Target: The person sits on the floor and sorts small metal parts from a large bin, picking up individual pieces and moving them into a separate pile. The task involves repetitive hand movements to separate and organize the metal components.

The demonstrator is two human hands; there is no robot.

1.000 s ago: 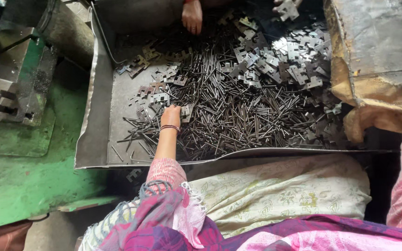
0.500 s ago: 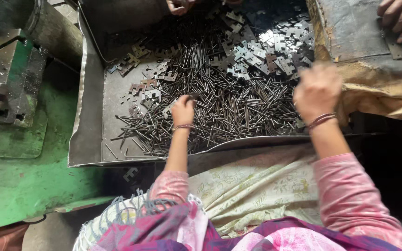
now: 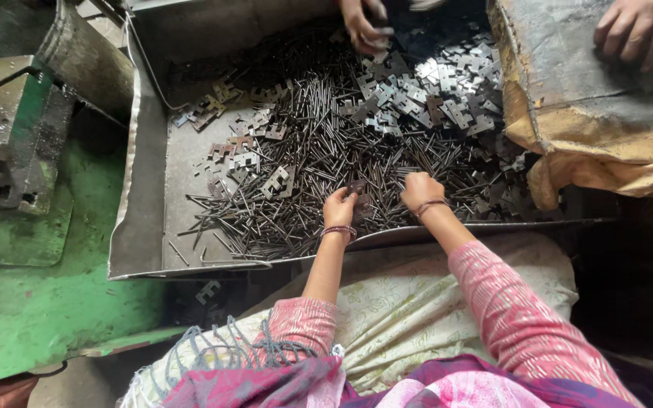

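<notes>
A wide metal tray [image 3: 139,196] holds a heap of thin dark metal pins [image 3: 319,143] and notched flat metal plates [image 3: 432,91]. My left hand [image 3: 339,205], with a thread band at the wrist, rests at the near edge of the heap and pinches a small dark plate [image 3: 357,187] in its fingertips. My right hand [image 3: 421,189] is close beside it, fingers curled down and closed on pins. Both sleeves are pink.
Another person's hand [image 3: 364,26] picks among the plates at the tray's far side, and a second one [image 3: 636,30] lies on a worn brown sack [image 3: 598,128] at the right. A green machine base [image 3: 32,302] is at left. A pale printed cloth [image 3: 402,302] covers my lap.
My right hand has come down from mid-air at the right to the pins beside my left hand. My left hand stayed at the heap's near edge and now pinches a plate.
</notes>
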